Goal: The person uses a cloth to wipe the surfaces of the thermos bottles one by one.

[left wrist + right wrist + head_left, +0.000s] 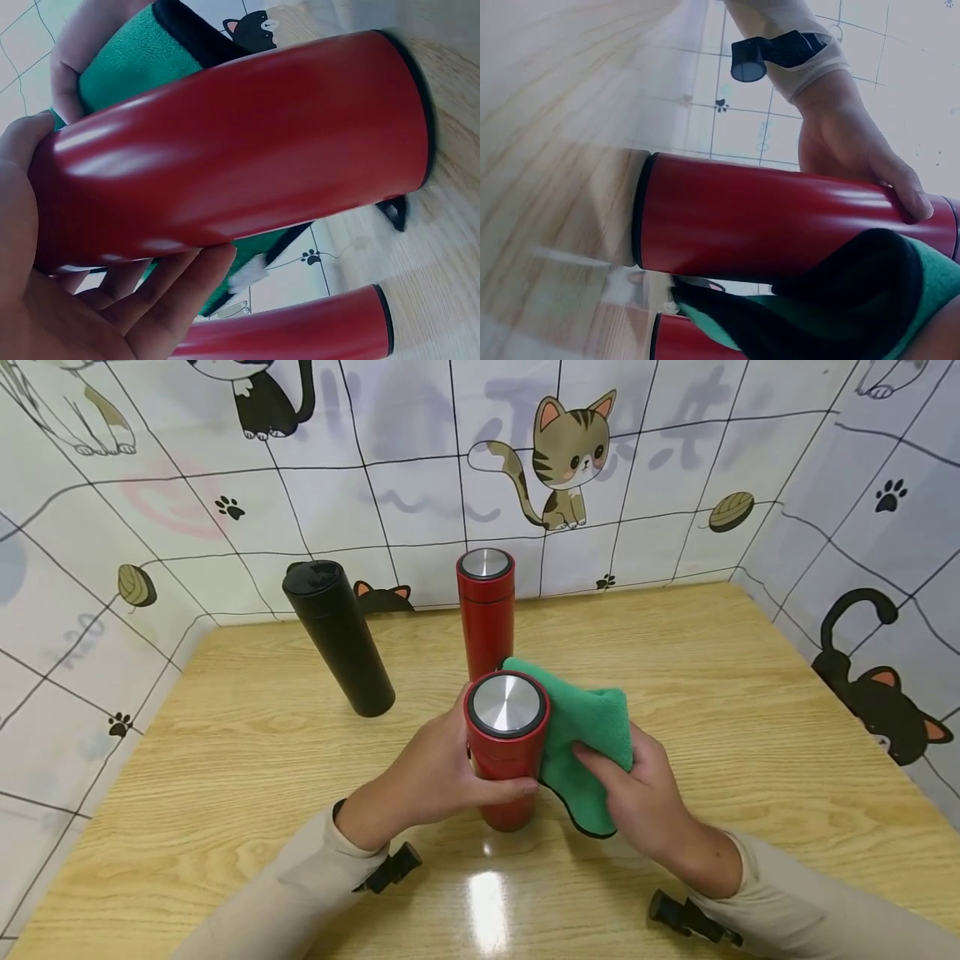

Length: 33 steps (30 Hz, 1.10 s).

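Observation:
My left hand point(442, 766) grips a red thermos bottle point(507, 756) with a silver lid, thumb across the near side and fingers round the far side. The bottle stands roughly upright; whether its base touches the table I cannot tell. My right hand point(654, 797) holds a green cloth point(581, 727) with dark edging, thumb on top, against the bottle's right side. In the left wrist view the red bottle point(247, 150) crosses in front of the cloth point(142, 56). The right wrist view shows the left thumb on the bottle point(780, 217), the folded cloth point(937, 270) beside it.
Behind the held bottle stands a second red thermos bottle point(486, 610), its lower part hidden. A black thermos bottle point(341, 639) stands at the back left. The wooden table point(750, 710) meets a cat-patterned sheet point(420, 510) at the back and sides.

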Motion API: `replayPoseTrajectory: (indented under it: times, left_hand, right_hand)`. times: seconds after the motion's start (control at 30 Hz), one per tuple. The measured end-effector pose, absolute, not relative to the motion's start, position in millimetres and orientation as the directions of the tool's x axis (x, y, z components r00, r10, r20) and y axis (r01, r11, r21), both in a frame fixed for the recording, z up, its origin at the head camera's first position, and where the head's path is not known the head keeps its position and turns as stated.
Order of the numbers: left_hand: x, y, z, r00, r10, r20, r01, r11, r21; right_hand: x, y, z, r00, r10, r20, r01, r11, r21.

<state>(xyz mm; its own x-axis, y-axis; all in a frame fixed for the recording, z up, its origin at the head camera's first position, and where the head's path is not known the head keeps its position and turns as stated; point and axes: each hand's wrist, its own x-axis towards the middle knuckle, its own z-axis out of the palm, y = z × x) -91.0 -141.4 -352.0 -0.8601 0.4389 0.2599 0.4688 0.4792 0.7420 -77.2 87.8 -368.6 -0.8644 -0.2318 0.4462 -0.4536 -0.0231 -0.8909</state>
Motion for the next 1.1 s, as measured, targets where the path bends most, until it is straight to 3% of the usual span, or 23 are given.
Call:
replayPoseTrajectory:
  times: [0.1, 0.2, 0.4, 0.63, 0.77, 0.9, 1.1]
  left_hand:
    - [-90.6, -142.1, -351.9, -0.862, 0.439, 0.253, 0.465, 0.486, 0.740]
    - [-90.3, -142.5, -351.5, -0.866, 0.433, 0.251, 0.461, 0.497, 0.735]
    - [-90.2, -140.5, -350.2, -0.863, 0.420, 0.281, 0.474, 0.480, 0.738]
    - [-92.6, -139.7, -351.7, -0.883, 0.387, 0.267, 0.413, 0.366, 0.834]
    - [-95.1, -140.2, -353.7, -0.896, 0.360, 0.259, 0.373, 0.296, 0.879]
    - [-96.2, -140.5, -356.2, -0.896, 0.356, 0.265, 0.368, 0.261, 0.892]
    - [-97.2, -144.8, -358.2, -0.881, 0.396, 0.258, 0.379, 0.264, 0.887]
  right_hand:
    - [-75.7, 86.1, -370.8, -0.834, -0.157, 0.529, -0.528, -0.055, -0.848]
    - [-75.8, 85.2, -372.0, -0.796, -0.172, 0.580, -0.573, -0.096, -0.814]
    - [-77.1, 84.9, -371.1, -0.819, -0.319, 0.477, -0.492, -0.038, -0.870]
    - [-76.2, 85.2, -373.0, -0.785, -0.236, 0.573, -0.570, -0.088, -0.817]
    - [-76.7, 84.5, -372.8, -0.779, -0.272, 0.565, -0.563, -0.092, -0.821]
    - [-76.2, 84.5, -372.9, -0.795, -0.294, 0.530, -0.538, -0.062, -0.841]
    - [-72.8, 85.3, -371.7, -0.786, -0.199, 0.586, -0.577, -0.104, -0.810]
